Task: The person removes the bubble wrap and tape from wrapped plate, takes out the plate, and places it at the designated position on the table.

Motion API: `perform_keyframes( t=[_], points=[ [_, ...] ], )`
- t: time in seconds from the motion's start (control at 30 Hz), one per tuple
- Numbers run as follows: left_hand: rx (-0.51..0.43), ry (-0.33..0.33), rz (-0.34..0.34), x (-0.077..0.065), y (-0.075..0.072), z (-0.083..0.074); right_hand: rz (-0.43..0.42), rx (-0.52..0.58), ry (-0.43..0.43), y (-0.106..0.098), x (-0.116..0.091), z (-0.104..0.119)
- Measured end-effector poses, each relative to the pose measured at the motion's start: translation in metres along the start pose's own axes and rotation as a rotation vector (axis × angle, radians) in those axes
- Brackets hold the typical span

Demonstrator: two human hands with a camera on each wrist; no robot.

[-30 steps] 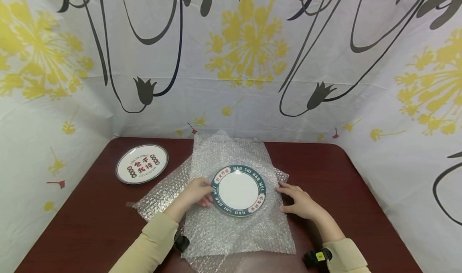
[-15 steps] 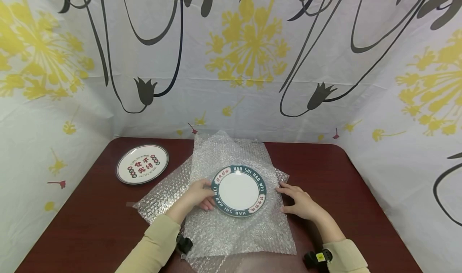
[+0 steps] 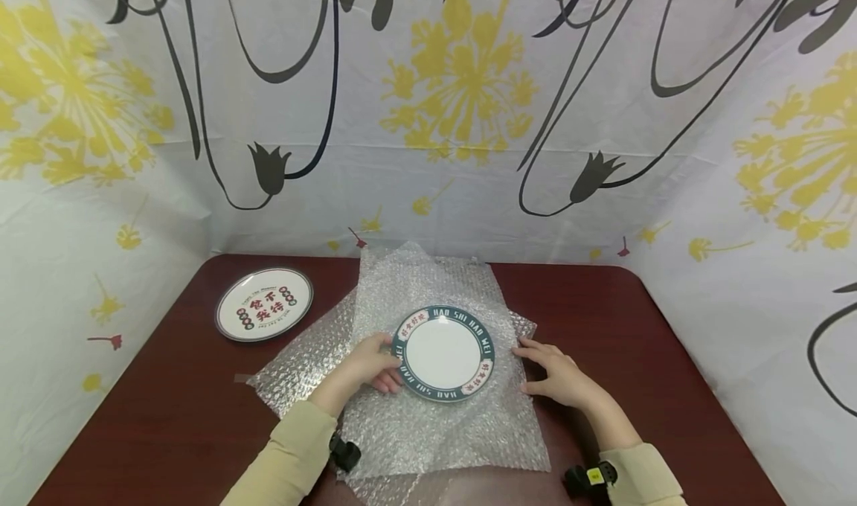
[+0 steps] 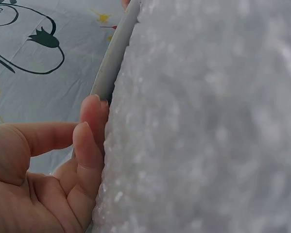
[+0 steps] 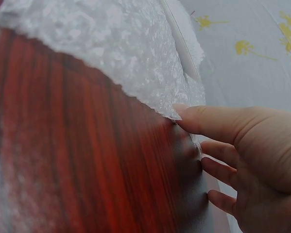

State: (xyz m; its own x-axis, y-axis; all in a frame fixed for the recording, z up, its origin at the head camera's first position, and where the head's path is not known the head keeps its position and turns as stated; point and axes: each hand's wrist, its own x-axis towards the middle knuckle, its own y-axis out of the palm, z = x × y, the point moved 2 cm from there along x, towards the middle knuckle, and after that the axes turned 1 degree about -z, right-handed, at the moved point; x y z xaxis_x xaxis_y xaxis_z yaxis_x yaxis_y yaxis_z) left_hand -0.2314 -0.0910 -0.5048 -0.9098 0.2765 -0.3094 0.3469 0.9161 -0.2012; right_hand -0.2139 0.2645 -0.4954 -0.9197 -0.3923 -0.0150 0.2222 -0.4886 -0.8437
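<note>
A round white plate with a teal lettered rim lies face up on a sheet of bubble wrap. At the plate's left edge is my left hand, its fingers bent around the rim. In the left wrist view, the pale plate edge runs upward from my fingertips, with bubble wrap beside them; the thumb tip is hidden. My right hand rests at the wrap's right edge, fingers spread. In the right wrist view, my thumb touches the bubble wrap margin, and the other fingertips lie beside it.
Another white plate with red lettering lies at the table's back left. A second bubble wrap sheet sticks out beneath the first, at an angle. The dark red table ends at patterned cloth walls on several sides.
My left hand has edged slightly to the right, farther onto the plate's rim. The right hand, plate and wrap look the same.
</note>
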Motion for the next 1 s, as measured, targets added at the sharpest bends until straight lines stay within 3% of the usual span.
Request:
perform_keyframes(
  t=[1.0],
  points=[
    [-0.115,0.076,-0.024,-0.0043,0.0005,-0.0016,0.016,0.002,0.004,-0.0016,0.0002,0.0007]
  ],
)
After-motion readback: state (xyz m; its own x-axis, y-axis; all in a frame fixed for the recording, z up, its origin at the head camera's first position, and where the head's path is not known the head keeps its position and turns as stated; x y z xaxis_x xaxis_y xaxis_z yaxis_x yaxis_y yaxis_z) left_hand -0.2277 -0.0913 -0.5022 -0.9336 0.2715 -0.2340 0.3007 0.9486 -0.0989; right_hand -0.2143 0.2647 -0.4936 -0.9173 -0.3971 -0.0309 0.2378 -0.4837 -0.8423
